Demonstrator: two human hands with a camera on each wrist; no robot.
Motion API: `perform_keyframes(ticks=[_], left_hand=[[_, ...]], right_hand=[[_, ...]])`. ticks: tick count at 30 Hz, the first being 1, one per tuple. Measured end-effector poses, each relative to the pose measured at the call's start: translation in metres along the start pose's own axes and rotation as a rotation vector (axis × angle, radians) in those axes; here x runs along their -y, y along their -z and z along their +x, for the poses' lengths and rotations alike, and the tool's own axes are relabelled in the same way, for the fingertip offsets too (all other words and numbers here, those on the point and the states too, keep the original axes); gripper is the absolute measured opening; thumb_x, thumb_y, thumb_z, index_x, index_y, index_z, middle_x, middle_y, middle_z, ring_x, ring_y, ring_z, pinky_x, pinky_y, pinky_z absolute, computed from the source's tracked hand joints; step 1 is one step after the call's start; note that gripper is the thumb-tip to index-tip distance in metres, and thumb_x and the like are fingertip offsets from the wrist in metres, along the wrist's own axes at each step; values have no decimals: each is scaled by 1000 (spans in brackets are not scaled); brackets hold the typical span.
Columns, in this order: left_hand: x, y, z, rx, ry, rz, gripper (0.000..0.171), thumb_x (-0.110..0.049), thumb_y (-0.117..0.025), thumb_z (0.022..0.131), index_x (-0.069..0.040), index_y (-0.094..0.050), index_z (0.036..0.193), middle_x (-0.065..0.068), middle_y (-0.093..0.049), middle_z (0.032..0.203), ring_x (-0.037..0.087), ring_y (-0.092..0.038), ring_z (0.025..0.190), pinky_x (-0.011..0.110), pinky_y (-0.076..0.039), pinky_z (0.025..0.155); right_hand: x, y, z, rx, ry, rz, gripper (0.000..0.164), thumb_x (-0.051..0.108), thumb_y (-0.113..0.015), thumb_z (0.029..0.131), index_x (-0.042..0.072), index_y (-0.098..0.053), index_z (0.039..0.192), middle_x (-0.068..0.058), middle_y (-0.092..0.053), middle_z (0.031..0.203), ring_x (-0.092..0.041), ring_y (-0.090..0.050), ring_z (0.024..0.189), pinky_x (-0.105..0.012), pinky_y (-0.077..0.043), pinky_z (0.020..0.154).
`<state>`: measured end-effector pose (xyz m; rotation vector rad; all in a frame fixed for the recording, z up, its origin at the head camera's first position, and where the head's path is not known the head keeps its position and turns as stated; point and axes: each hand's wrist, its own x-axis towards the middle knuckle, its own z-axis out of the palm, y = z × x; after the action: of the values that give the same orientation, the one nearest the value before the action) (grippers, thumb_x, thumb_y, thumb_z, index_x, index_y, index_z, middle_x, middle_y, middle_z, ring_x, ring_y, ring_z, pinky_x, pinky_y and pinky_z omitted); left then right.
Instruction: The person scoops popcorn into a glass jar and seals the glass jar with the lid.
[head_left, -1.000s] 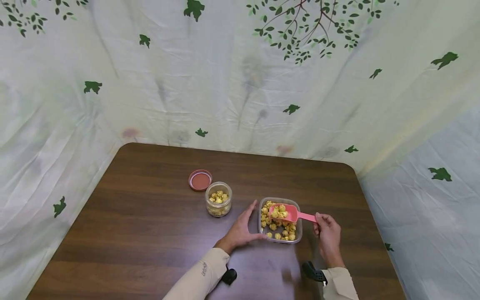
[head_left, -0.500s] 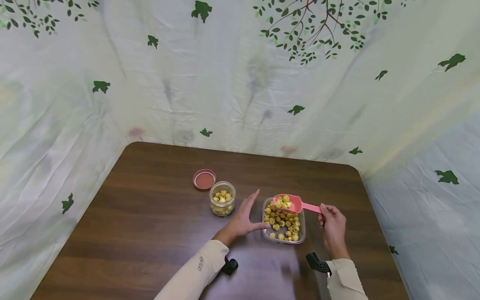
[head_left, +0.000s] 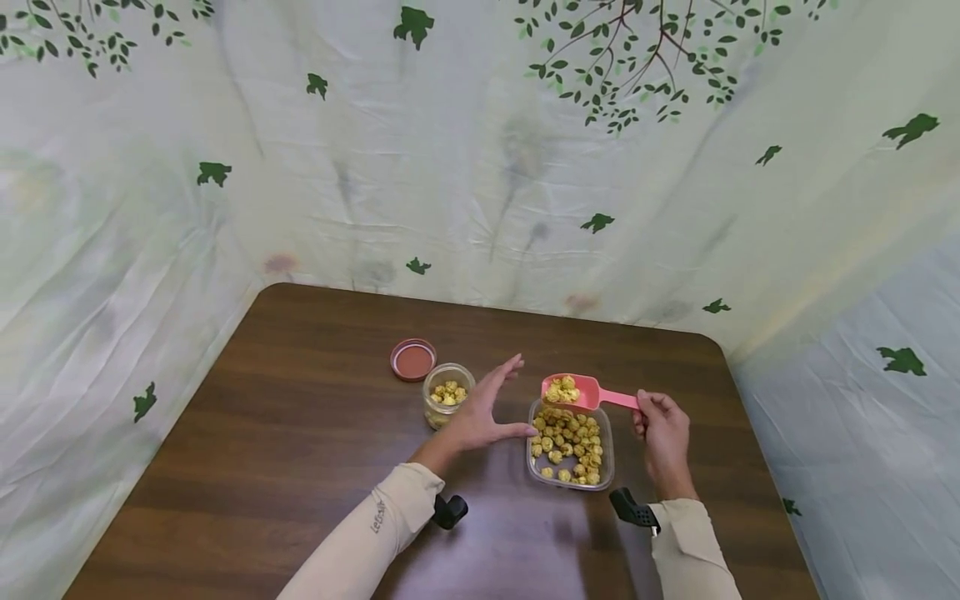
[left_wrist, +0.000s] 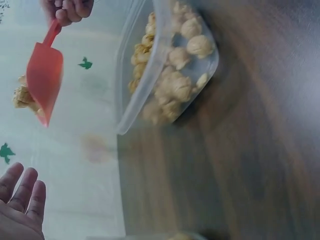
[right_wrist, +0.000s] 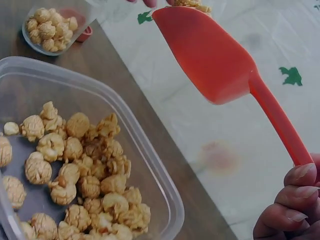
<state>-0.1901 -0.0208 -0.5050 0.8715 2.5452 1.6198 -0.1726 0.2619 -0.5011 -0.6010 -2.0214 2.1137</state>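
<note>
My right hand grips the handle of a pink scoop that bears several pieces of caramel popcorn. The scoop is raised above the far side of a clear plastic container, which holds more popcorn. My left hand is spread, its thumb near the container's left rim and its fingers pointing away from me; whether the thumb touches the rim I cannot tell. Just behind that hand stands a clear jar partly filled with popcorn, its right side hidden by the hand. In the left wrist view the scoop hangs apart from the container.
A red lid lies on the brown table behind the jar, to its left. White cloth printed with leaves hangs along the table's back and sides.
The loaded scoop has risen from the popcorn in the container and moved toward its far edge. My left hand has drawn up and left, nearer the jar, away from the container.
</note>
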Motion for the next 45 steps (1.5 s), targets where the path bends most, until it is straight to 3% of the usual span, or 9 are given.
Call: perform_keyframes(ticks=[12,17,24,30,35,39,45], left_hand=[[1,36,-1,-60,-36,61,98,-24,-86,72,-13,-29,151,9,-43,147,27,-38,135,51,-32,108],[11,49,-5,-86,-60,99,94,-25,-87,70,-11,-36,148,11,-47,143,28,-42,131,50,-34,107],[28,64,-17,-110,-17,122,90,-27,-87,69,-11,-41,145,12,-47,143,31,-42,131,52,-34,107],[46,70,-27,-155,39,95,89,-25,-88,67,-12,-44,143,16,-48,141,33,-44,128,52,-35,106],[57,71,-33,-190,47,40,87,-18,-88,66,-7,-46,141,20,-47,142,39,-43,129,53,-37,105],[64,71,-36,-192,55,21,88,-18,-88,67,-4,-44,142,22,-45,143,41,-42,129,53,-37,104],[74,72,-43,-190,127,4,90,-17,-88,68,-4,-41,144,18,-45,144,41,-43,129,53,-33,107]], right_hand=[[6,-16,3,32,43,21,20,16,-54,100,-4,-53,101,-1,-52,65,-9,-45,55,-20,-41,50],[5,-23,2,36,49,6,16,15,-53,100,-1,-54,98,0,-52,65,-9,-45,56,-20,-41,51],[6,-34,2,49,44,9,14,15,-53,100,1,-55,96,1,-52,64,-8,-45,55,-20,-40,50],[5,-47,0,64,43,13,16,14,-53,100,0,-55,95,1,-52,63,-8,-45,54,-21,-40,50],[5,-58,-1,82,23,16,18,16,-53,100,-2,-55,98,0,-52,65,-9,-45,56,-21,-41,51],[3,-64,-1,87,26,3,20,18,-53,100,-3,-55,101,0,-52,67,-9,-46,58,-22,-42,53],[-1,-73,0,100,45,27,20,16,-52,100,-4,-55,101,-1,-51,66,-9,-45,57,-21,-40,51]])
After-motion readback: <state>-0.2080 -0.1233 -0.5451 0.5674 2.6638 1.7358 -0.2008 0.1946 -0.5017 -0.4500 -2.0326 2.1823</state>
